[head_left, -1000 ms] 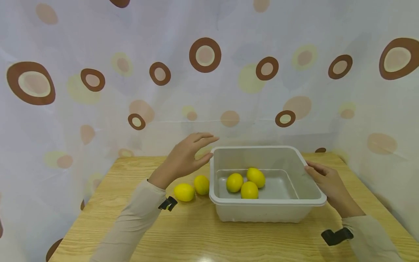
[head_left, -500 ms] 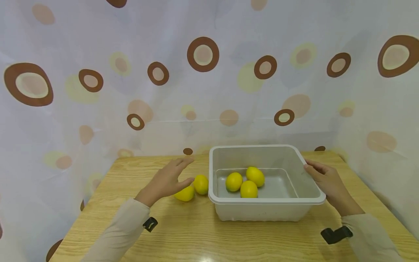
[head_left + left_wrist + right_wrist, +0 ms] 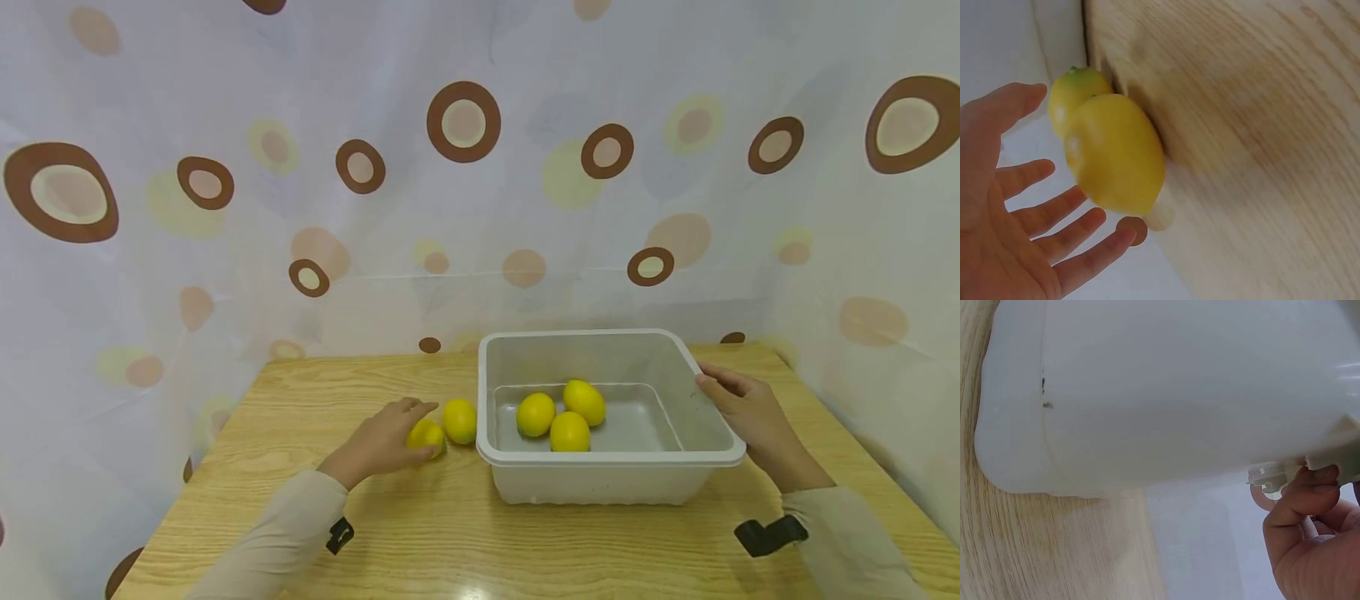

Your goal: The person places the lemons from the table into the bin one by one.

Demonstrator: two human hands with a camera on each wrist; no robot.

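Note:
My left hand reaches round the nearer lemon on the table, left of the bin. In the left wrist view its thumb and fingers are spread beside that lemon, with a gap at the thumb. Just behind sits a second lemon, close to the bin's left wall. On the right side, my right hand grips the rim of the white plastic bin; the right wrist view shows curled fingers at the rim's edge. Inside the bin lie three lemons, grouped toward the left.
Everything stands on a wooden table. A patterned curtain hangs behind it and along both sides. The bin's walls rise above the lemons inside.
From above the bin's left rim, my left hand has come down and left to the nearer lemon on the table. The right hand has stayed at the bin's rim.

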